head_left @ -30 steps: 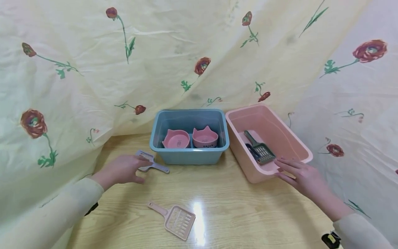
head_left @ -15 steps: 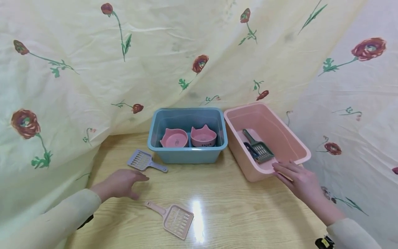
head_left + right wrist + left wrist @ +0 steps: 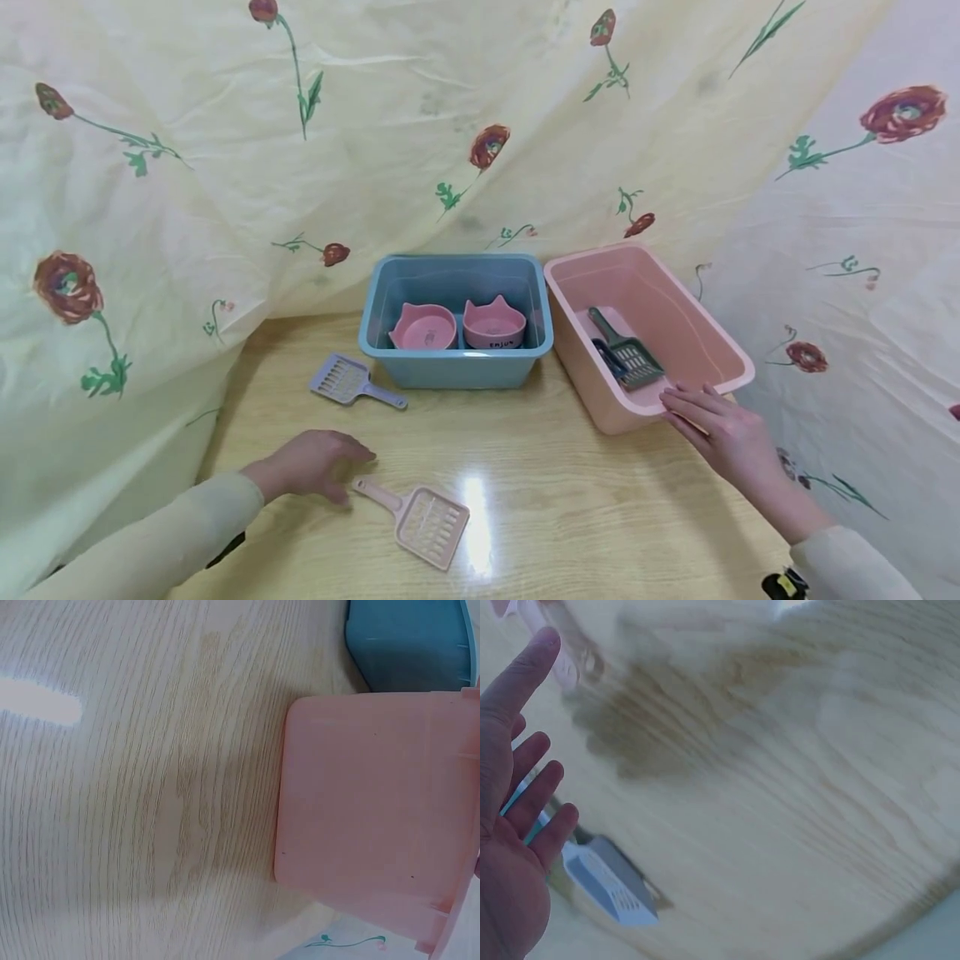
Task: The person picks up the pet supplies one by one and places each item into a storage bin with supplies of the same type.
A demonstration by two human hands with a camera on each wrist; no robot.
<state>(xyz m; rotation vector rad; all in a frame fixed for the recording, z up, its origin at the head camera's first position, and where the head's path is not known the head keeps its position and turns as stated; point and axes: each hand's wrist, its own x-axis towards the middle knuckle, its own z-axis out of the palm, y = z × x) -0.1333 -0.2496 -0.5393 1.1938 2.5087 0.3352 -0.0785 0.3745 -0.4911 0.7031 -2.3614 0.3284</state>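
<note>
My left hand [image 3: 311, 465] hovers at the lower left with fingers spread and thumb apart, holding nothing. Just right of it in the head view lies a pale pink slotted litter scoop [image 3: 431, 527], handle toward the hand. A lavender litter scoop [image 3: 341, 379] rests farther back; it shows below the fingers in the left wrist view [image 3: 611, 881]. At the right, my right hand [image 3: 727, 437] grips the near rim of a pink bin [image 3: 592, 387], fingers over the edge and thumb outside. Inside that bin are a dark green scoop [image 3: 628, 354] and a dark blue scoop [image 3: 609, 358].
A blue bin [image 3: 457, 371] stands left of the pink one, with two pink cat-eared bowls [image 3: 425, 327] inside. Floral cloth [image 3: 360, 125] hangs behind and along both sides of the wooden table [image 3: 540, 492].
My left hand has moved away from the lavender scoop, toward the near side, and is now beside the pale pink scoop's handle. My right hand stays at the pink bin's rim.
</note>
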